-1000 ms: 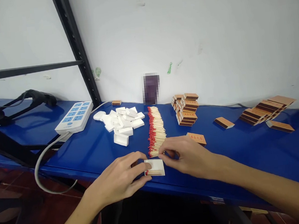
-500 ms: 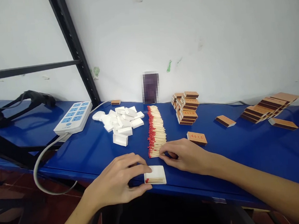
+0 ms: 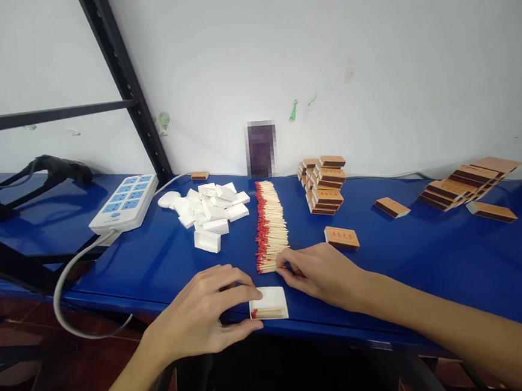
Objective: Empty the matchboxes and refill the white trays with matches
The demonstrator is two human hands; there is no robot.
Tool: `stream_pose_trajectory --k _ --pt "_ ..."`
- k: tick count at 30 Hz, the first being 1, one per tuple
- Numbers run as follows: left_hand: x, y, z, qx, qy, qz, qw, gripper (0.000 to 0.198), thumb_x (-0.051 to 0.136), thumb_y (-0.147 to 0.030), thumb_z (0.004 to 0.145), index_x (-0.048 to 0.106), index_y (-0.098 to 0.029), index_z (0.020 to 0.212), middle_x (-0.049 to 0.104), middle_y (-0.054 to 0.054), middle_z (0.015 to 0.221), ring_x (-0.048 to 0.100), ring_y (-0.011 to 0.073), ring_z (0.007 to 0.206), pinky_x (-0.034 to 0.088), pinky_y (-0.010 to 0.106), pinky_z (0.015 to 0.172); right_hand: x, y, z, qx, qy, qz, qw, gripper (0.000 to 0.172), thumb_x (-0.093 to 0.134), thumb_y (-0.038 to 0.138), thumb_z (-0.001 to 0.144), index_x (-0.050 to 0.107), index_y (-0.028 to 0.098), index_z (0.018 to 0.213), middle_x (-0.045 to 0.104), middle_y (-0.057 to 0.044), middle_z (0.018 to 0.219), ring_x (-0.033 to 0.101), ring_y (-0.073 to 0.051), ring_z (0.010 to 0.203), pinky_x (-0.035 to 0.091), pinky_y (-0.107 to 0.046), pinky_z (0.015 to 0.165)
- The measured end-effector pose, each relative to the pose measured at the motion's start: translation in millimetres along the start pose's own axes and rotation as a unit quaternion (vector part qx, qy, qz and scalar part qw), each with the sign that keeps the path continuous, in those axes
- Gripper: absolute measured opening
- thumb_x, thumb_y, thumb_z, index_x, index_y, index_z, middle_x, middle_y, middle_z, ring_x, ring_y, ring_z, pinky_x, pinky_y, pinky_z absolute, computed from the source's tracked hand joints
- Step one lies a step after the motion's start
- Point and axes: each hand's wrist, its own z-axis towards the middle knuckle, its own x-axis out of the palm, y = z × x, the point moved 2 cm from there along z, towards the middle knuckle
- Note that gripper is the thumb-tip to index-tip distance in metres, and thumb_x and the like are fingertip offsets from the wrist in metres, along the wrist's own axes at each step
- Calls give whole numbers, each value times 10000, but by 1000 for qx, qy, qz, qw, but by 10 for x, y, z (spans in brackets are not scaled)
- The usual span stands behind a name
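Near the table's front edge, a white matchbox tray (image 3: 273,296) lies with its open side up and a few red-tipped matches inside along its near wall. My left hand (image 3: 216,310) grips its left end, thumb at the near corner and fingertips at the inner left side. Beyond the tray a long row of matches (image 3: 272,225) runs away from me, red heads to the left. At the near end of that row, my right hand (image 3: 314,269) has thumb and forefinger closed in a pinch on the bare match ends. How many it pinches is hidden.
White empty trays (image 3: 214,205) lie heaped at left. Orange matchbox sleeves stand in a stack (image 3: 327,184), with a single sleeve (image 3: 342,237) nearer and a leaning pile (image 3: 465,185) at right. A power strip (image 3: 126,203) and black rack post (image 3: 129,79) are far left.
The view has shifted slightly. My right thumb and forefinger stay at the near match ends, pinched a little closer; my left hand keeps its hold on the tray.
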Motion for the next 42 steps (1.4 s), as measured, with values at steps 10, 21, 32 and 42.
stream_pose_trajectory --k 10,21,32,42 --pt "17 14 -27 -71 -6 0 997 308 721 -333 817 446 -199 856 637 6 922 581 138 770 458 269 685 -238 39 -107 -7 -31 127 991 76 519 209 919 581 196 876 539 50 600 480 -98 515 339 -207 529" --pt "16 -11 -14 6 -46 42 998 144 667 -250 865 591 -185 969 636 39 1002 610 146 844 470 274 731 -84 267 -104 -45 -9 155 987 86 547 183 862 631 185 880 488 73 530 401 -80 459 282 -209 503" --pt "20 -1 -31 -4 6 71 997 177 584 -288 934 642 -251 1097 606 35 1057 616 143 836 484 292 755 -134 136 -98 -21 -79 136 987 116 507 171 904 621 167 922 526 49 588 427 -83 487 338 -204 508" --pt "31 -6 -21 -10 35 94 995 212 537 -335 958 668 -262 1109 605 36 1027 630 145 800 503 293 748 -34 82 -93 -18 -54 107 993 211 502 152 903 710 170 872 622 -11 651 533 -118 566 403 -229 584"
